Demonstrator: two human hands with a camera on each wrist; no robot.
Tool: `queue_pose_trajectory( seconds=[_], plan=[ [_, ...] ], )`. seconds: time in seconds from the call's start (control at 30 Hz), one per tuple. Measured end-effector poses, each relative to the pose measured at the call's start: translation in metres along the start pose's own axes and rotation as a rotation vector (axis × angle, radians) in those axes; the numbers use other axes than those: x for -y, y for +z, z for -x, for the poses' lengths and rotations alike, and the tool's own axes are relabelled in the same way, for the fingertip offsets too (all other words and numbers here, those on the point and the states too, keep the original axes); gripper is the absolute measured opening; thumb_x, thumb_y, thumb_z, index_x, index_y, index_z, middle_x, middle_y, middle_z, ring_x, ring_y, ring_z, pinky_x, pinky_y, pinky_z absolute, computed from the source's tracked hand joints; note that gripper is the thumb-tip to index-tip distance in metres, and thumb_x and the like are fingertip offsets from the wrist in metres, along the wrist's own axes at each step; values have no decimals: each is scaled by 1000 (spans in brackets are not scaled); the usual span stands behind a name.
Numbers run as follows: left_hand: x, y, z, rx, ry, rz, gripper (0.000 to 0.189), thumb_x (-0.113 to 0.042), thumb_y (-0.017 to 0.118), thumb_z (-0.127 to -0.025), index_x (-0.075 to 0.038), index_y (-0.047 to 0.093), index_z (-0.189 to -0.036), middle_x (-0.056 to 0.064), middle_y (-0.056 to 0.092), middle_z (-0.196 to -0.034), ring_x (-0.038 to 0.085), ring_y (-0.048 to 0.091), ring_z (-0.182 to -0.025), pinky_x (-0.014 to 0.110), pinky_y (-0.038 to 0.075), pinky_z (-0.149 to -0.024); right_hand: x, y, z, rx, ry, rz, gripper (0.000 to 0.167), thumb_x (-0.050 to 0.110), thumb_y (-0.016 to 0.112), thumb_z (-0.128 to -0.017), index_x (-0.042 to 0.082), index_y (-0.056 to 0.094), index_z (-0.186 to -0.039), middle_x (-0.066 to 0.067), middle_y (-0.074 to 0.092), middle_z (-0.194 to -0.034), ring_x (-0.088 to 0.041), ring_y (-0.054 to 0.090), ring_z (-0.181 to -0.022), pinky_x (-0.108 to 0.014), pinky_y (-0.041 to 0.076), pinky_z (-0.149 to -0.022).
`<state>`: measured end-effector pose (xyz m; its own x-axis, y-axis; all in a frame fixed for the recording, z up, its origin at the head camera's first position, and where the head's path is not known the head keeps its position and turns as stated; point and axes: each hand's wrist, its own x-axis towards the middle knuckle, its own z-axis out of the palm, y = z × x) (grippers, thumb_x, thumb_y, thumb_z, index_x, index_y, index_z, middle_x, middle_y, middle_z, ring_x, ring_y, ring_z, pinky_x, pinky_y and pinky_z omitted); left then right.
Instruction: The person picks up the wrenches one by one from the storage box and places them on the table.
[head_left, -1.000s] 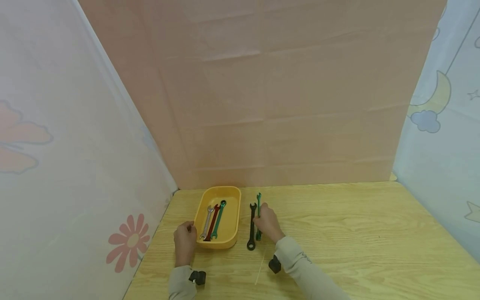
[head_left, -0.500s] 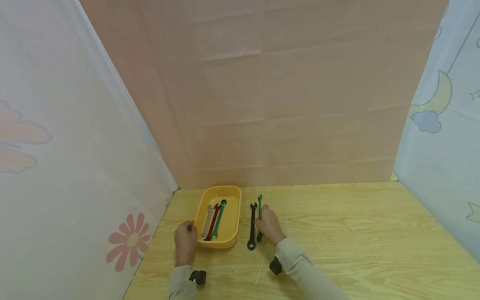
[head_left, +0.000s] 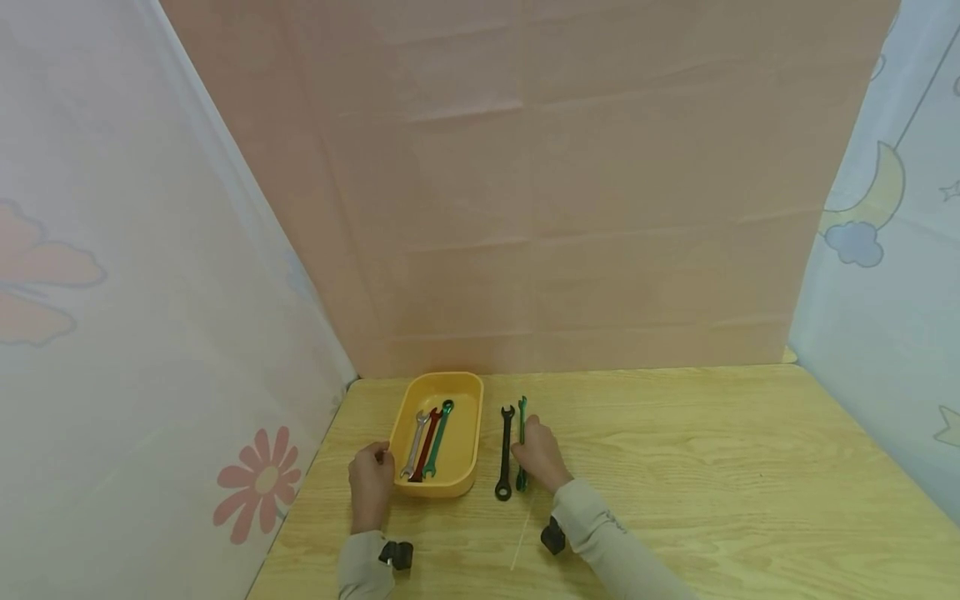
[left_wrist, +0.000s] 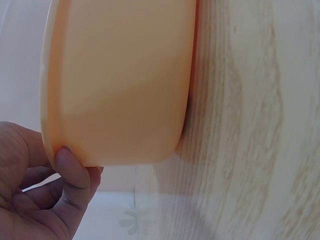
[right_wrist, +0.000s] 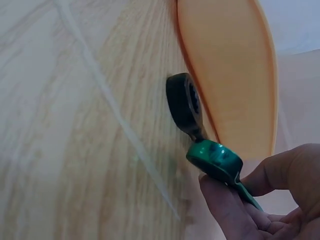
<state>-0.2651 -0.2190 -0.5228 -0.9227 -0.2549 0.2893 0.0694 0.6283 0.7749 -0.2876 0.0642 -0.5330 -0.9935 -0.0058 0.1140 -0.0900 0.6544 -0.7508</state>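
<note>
My left hand pinches the near left edge of a yellow plastic tray, thumb and fingers on its rim in the left wrist view. Inside the tray lie a silver wrench, a red wrench and a green wrench, side by side. To the right, my right hand holds another green wrench between thumb and fingers. Its ring end points toward the right wrist camera. Just left of it, a black wrench lies on the table.
The wood-grain table stretches off to the right. A thin pale strip or line runs along its surface near my right wrist. A pinkish sheet hangs behind, and patterned sheets enclose the sides.
My right hand has shifted slightly toward me and to the right with the green wrench. The left hand and the tray have stayed put.
</note>
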Motion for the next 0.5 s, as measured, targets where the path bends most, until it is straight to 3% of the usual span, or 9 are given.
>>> queue_pose_trajectory(
  seconds=[0.27, 0.5],
  plan=[
    [-1, 0, 1, -5, 2, 2, 21, 9, 57, -92, 17, 68, -108, 29, 70, -96, 23, 63, -69, 30, 51, -53, -5, 1, 0, 19, 12, 8, 23, -5, 62, -83, -12, 51, -101, -9, 52, -66, -15, 48, -49, -25, 40, -41],
    [-2, 0, 0, -12, 3, -12, 21, 10, 58, -91, 17, 68, -107, 28, 70, -95, 28, 66, -76, 36, 54, -58, -6, 0, 0, 35, 23, -2, 19, -5, 62, -84, -10, 52, -98, -9, 52, -65, -15, 49, -49, -24, 41, -41]
  ],
)
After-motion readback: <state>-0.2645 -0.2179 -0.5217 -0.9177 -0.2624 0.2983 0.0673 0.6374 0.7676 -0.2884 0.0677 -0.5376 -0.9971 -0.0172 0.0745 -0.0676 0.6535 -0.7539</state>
